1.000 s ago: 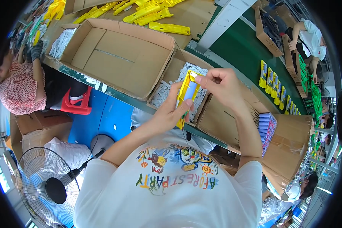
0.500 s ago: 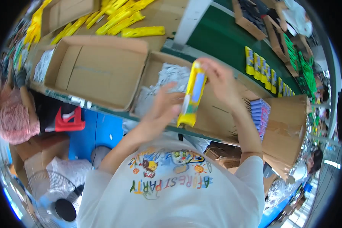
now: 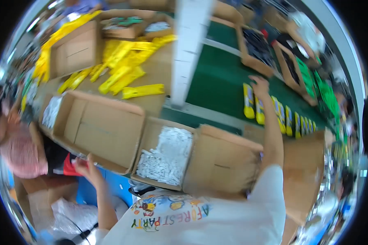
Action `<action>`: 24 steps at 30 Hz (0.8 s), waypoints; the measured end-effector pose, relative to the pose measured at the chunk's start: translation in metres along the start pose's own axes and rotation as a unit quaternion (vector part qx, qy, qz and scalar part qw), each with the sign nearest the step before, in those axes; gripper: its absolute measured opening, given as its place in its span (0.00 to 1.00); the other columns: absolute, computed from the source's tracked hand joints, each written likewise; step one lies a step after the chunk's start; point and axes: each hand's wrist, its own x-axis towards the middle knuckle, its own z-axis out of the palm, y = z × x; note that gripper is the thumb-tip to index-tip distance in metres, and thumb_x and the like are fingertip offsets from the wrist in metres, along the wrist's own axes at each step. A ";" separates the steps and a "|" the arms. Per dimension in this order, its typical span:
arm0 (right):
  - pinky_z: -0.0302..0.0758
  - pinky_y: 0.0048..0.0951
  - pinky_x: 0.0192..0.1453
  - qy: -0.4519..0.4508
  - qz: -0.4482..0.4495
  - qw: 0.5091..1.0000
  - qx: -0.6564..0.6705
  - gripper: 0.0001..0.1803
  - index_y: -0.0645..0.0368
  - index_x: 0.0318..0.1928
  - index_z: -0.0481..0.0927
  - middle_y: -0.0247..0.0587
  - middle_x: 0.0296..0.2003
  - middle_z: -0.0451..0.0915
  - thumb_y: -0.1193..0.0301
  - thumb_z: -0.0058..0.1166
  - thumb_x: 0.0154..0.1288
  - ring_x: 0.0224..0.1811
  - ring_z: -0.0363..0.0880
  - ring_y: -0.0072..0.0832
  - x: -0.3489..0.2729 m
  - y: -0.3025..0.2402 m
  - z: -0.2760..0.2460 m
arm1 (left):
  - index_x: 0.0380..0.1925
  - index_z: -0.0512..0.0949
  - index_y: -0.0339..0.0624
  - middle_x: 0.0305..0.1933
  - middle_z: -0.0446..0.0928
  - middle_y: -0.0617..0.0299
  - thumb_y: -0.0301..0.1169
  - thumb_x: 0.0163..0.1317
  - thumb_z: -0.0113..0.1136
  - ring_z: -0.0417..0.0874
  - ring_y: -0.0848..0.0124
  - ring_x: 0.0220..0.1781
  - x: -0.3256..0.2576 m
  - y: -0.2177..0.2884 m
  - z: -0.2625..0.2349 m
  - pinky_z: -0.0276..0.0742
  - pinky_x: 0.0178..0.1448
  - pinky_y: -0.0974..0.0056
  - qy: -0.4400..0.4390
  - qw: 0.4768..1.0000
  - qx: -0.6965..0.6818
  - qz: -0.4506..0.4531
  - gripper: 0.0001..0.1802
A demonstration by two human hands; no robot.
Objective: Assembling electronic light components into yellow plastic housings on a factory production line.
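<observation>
My right hand [image 3: 261,86] reaches out over the green belt at the far right. Its fingers are stretched just above the upper ends of two yellow packets, the nearest being the leftmost yellow packet [image 3: 248,102]. Nothing shows in that hand, though it is slightly blurred. These packets have a pale label and lie in a slanting row with several alike. On the left, my left hand [image 3: 88,169] hangs beside the front edge of a shallow cardboard box [image 3: 98,126], fingers apart and holding nothing.
A cardboard box with small white pieces [image 3: 163,159] stands in the middle, beside another open carton [image 3: 221,163]. Yellow empty-looking sleeves [image 3: 143,90] lie at the far left. A white post [image 3: 188,57] rises beside the belt. A co-worker in pink [image 3: 24,157] sits at left.
My hands have parted. The yellow packet held between them has left them, and a packet now lies under my right hand at the row's left end. My left hand has moved left; the view has shifted.
</observation>
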 end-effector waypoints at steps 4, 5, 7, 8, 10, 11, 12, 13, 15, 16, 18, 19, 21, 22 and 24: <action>0.71 0.36 0.56 0.013 -0.012 0.986 0.165 0.13 0.57 0.45 0.81 0.45 0.43 0.82 0.79 0.52 0.60 0.52 0.77 0.39 0.009 -0.095 -0.047 | 0.67 0.57 0.45 0.54 0.70 0.59 0.24 0.54 0.54 0.70 0.69 0.54 -0.009 0.006 0.027 0.68 0.54 0.64 -0.139 0.986 0.016 -0.088 0.37; 0.69 0.34 0.59 -0.058 0.018 0.953 0.298 0.14 0.59 0.48 0.80 0.43 0.47 0.81 0.78 0.51 0.62 0.56 0.75 0.36 0.013 -0.136 -0.062 | 0.68 0.54 0.46 0.56 0.69 0.58 0.22 0.51 0.51 0.69 0.67 0.56 -0.007 0.009 0.030 0.68 0.55 0.64 -0.128 0.982 -0.034 -0.133 0.40; 0.63 0.31 0.65 -0.126 -0.031 0.878 0.461 0.25 0.61 0.62 0.69 0.41 0.59 0.73 0.74 0.51 0.64 0.63 0.68 0.32 0.017 -0.244 -0.083 | 0.70 0.51 0.48 0.59 0.67 0.57 0.20 0.49 0.48 0.69 0.66 0.58 -0.003 0.026 0.019 0.68 0.57 0.63 -0.092 0.977 -0.087 -0.174 0.44; 0.61 0.32 0.66 -0.124 -0.063 0.856 0.498 0.31 0.60 0.66 0.61 0.43 0.63 0.66 0.72 0.53 0.63 0.65 0.65 0.34 0.016 -0.275 -0.087 | 0.71 0.50 0.49 0.61 0.65 0.57 0.20 0.49 0.46 0.68 0.64 0.59 -0.003 0.050 0.013 0.68 0.59 0.62 -0.084 0.955 -0.169 -0.229 0.44; 0.60 0.35 0.68 -0.113 -0.102 0.806 0.572 0.44 0.58 0.71 0.47 0.45 0.68 0.57 0.72 0.59 0.59 0.68 0.60 0.35 0.019 -0.313 -0.080 | 0.72 0.47 0.52 0.67 0.59 0.57 0.20 0.48 0.44 0.67 0.59 0.64 -0.007 0.070 0.003 0.67 0.63 0.60 -0.060 0.929 -0.253 -0.261 0.46; 0.64 0.34 0.66 -0.086 -0.108 0.786 0.602 0.41 0.60 0.68 0.52 0.46 0.64 0.64 0.76 0.61 0.57 0.65 0.65 0.34 0.026 -0.326 -0.072 | 0.72 0.47 0.52 0.67 0.59 0.57 0.20 0.48 0.44 0.67 0.59 0.64 -0.007 0.070 0.000 0.67 0.63 0.60 -0.056 0.929 -0.260 -0.258 0.46; 0.67 0.32 0.62 -0.036 -0.075 0.784 0.615 0.39 0.60 0.65 0.55 0.44 0.58 0.68 0.77 0.61 0.56 0.60 0.69 0.32 0.030 -0.345 -0.061 | 0.72 0.44 0.52 0.67 0.61 0.55 0.20 0.49 0.44 0.67 0.60 0.64 -0.006 0.070 -0.011 0.68 0.62 0.60 -0.050 0.932 -0.289 -0.212 0.47; 0.70 0.30 0.58 0.018 -0.038 0.781 0.623 0.36 0.61 0.62 0.57 0.43 0.53 0.72 0.79 0.62 0.56 0.55 0.72 0.29 0.031 -0.360 -0.051 | 0.73 0.41 0.53 0.67 0.62 0.53 0.19 0.50 0.45 0.68 0.60 0.65 -0.004 0.068 -0.016 0.70 0.61 0.59 -0.051 0.932 -0.318 -0.168 0.48; 0.72 0.27 0.46 0.111 -0.015 0.809 0.577 0.32 0.62 0.58 0.59 0.37 0.39 0.74 0.82 0.60 0.55 0.40 0.73 0.22 0.032 -0.376 -0.034 | 0.73 0.43 0.53 0.70 0.58 0.52 0.20 0.53 0.44 0.66 0.59 0.67 0.017 0.073 -0.014 0.68 0.64 0.57 -0.056 0.931 -0.327 -0.151 0.45; 0.72 0.27 0.46 0.129 -0.024 0.808 0.574 0.32 0.63 0.58 0.59 0.38 0.39 0.74 0.83 0.60 0.55 0.40 0.74 0.23 0.033 -0.375 -0.025 | 0.73 0.44 0.52 0.69 0.59 0.52 0.21 0.55 0.44 0.66 0.59 0.67 0.035 0.081 -0.011 0.68 0.64 0.57 -0.057 0.927 -0.347 -0.131 0.44; 0.72 0.28 0.47 0.156 -0.034 0.811 0.563 0.32 0.63 0.59 0.59 0.39 0.39 0.74 0.84 0.59 0.54 0.40 0.74 0.25 0.034 -0.370 -0.018 | 0.71 0.47 0.51 0.67 0.61 0.53 0.24 0.58 0.46 0.67 0.59 0.65 0.089 0.094 0.006 0.69 0.64 0.57 -0.059 0.922 -0.372 -0.085 0.40; 0.72 0.28 0.47 0.161 -0.038 0.813 0.559 0.33 0.64 0.59 0.58 0.40 0.39 0.74 0.84 0.58 0.54 0.41 0.74 0.26 0.034 -0.371 -0.016 | 0.70 0.50 0.50 0.66 0.63 0.53 0.25 0.60 0.47 0.68 0.60 0.64 0.126 0.103 0.015 0.70 0.63 0.57 -0.057 0.924 -0.373 -0.057 0.37; 0.73 0.29 0.47 0.165 -0.062 0.808 0.563 0.33 0.64 0.59 0.58 0.40 0.39 0.73 0.84 0.58 0.54 0.40 0.74 0.26 0.034 -0.371 -0.019 | 0.66 0.59 0.46 0.64 0.66 0.56 0.38 0.64 0.53 0.70 0.62 0.63 0.195 0.148 0.030 0.68 0.65 0.54 -0.062 0.915 -0.388 -0.090 0.31; 0.73 0.29 0.45 0.178 -0.060 0.809 0.557 0.31 0.63 0.56 0.59 0.40 0.38 0.74 0.84 0.59 0.53 0.39 0.75 0.26 0.035 -0.370 -0.017 | 0.66 0.59 0.47 0.64 0.66 0.56 0.44 0.64 0.52 0.70 0.60 0.62 0.231 0.167 0.038 0.67 0.64 0.50 -0.095 0.917 -0.363 -0.136 0.32; 0.74 0.28 0.42 0.184 -0.052 0.802 0.565 0.31 0.63 0.55 0.60 0.40 0.38 0.74 0.83 0.60 0.52 0.38 0.76 0.25 0.033 -0.364 -0.009 | 0.66 0.58 0.48 0.65 0.65 0.54 0.54 0.64 0.50 0.70 0.56 0.61 0.288 0.171 0.046 0.66 0.63 0.44 -0.188 0.877 -0.369 -0.245 0.36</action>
